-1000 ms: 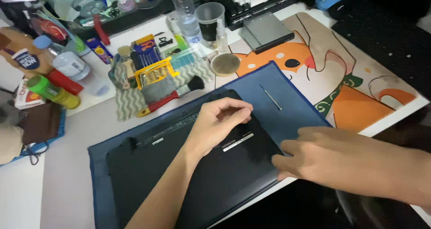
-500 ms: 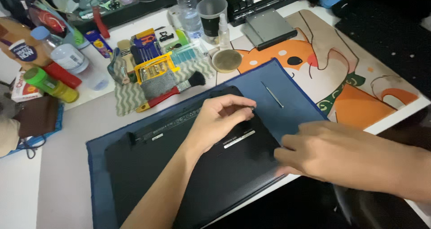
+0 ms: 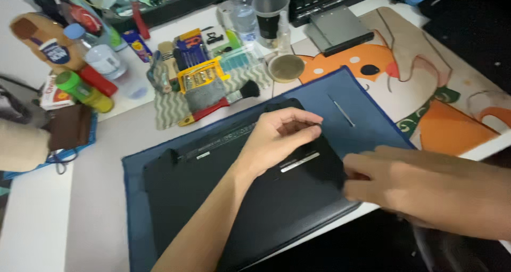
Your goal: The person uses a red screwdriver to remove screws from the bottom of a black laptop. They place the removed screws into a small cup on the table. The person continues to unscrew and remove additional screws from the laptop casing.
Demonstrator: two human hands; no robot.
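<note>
Here the left hand (image 3: 279,139) rests on the black laptop base (image 3: 250,197), fingers curled loosely; the right hand (image 3: 404,184), fingers half-bent, touches its right edge.

A blue work mat (image 3: 367,112) covers the desk centre. At two o'clock lies a desk pad (image 3: 442,107) printed with an orange cartoon dog, and a thin metal rod (image 3: 341,111) rests on the blue mat near it. At twelve o'clock stand a clear plastic cup (image 3: 270,13), a water bottle (image 3: 242,11), a small round dish (image 3: 286,67) and a grey flat drive (image 3: 340,29). At eleven o'clock a yellow bit case (image 3: 199,75) and a red-handled brush (image 3: 221,104) lie on a zigzag cloth (image 3: 170,109). At ten o'clock are a green-capped tube (image 3: 82,91) and a brown wallet (image 3: 69,127).
</note>
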